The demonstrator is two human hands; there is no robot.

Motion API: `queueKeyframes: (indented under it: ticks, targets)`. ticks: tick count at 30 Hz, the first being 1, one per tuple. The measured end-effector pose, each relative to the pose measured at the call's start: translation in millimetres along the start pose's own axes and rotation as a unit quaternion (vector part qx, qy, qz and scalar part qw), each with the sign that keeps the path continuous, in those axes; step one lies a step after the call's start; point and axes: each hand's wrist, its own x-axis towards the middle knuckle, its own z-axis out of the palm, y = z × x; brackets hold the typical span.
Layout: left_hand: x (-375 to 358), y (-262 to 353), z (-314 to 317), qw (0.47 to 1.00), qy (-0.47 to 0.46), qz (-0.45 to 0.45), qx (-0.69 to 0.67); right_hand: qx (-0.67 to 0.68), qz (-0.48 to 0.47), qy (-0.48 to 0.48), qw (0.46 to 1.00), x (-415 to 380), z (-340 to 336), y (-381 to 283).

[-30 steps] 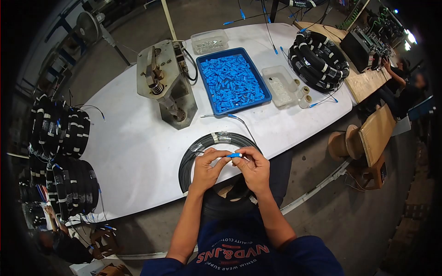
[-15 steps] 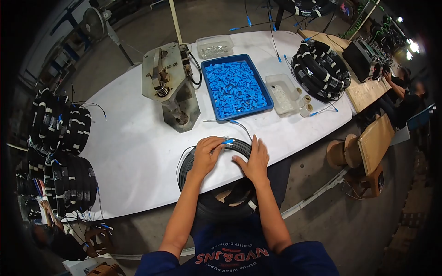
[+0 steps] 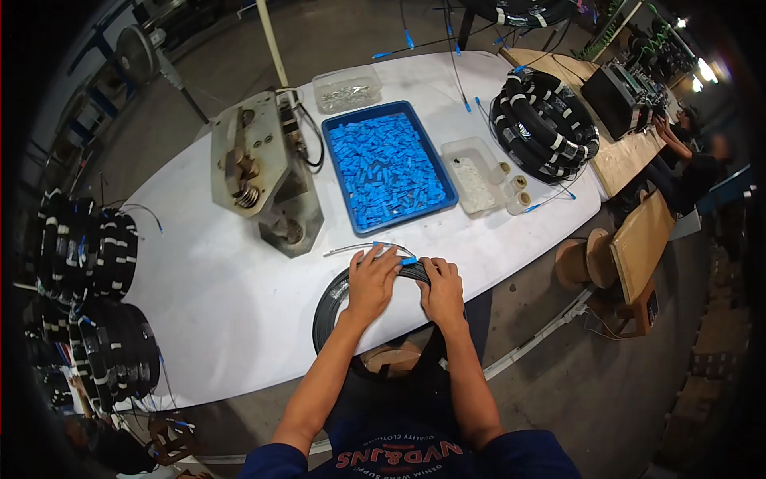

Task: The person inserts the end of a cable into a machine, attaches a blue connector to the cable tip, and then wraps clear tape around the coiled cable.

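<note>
A coil of black cable [image 3: 325, 313] lies at the near edge of the white table, partly over the edge. My left hand [image 3: 373, 283] is closed on the coil's top side, fingers bent over it. Close by on the right, my right hand [image 3: 441, 286] is wrapped round the same coil. Between the two hands a blue connector [image 3: 408, 261] shows on the cable. A cable end with a blue part [image 3: 377, 243] extends to the left just beyond my left fingertips, its pale tip on the table.
Beyond the coil, a blue tray [image 3: 452, 194] holds many blue pieces. A metal press [image 3: 267, 176] stands left of it. Clear containers [image 3: 477, 194] and bundled black coils [image 3: 545, 128] are to the right. More coils [image 3: 120, 343] stand at far left. People work at both sides.
My right hand has gone from spread fingers beside the coil to gripping it. My left hand still rests on the coil. The camera view has shifted, moving the table items leftward.
</note>
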Motion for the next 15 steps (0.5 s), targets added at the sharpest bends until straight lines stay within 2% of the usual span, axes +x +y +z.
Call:
queueKeyframes:
  ticks: [3,7,9,11,13,15]
  targets:
    - [12.0,16.2,23.4,0.999,-0.016,0.006,0.037,0.006,-0.01,-0.014,1.0,11.2,-11.8,27.1]
    - [41.3,42.4,46.0,0.999,-0.014,-0.045,-0.004,0.017,-0.006,-0.018,1.0,25.2,-30.7,57.9]
    - [53.7,51.5,55.2,0.996,-0.048,-0.069,-0.004,0.02,0.0,-0.019,1.0,30.1,-38.9,71.7]
    - [63.4,52.5,66.6,0.995,-0.069,-0.069,-0.007,0.017,-0.011,-0.028,0.999,37.6,-47.9,84.0]
    - [78.6,56.1,68.8,0.998,-0.059,-0.008,0.03,0.022,-0.007,-0.013,1.0,44.4,-54.9,91.3]
    - [88.9,58.3,73.5,0.996,-0.082,-0.014,0.019,0.064,0.023,-0.034,0.997,48.5,-61.7,98.4]
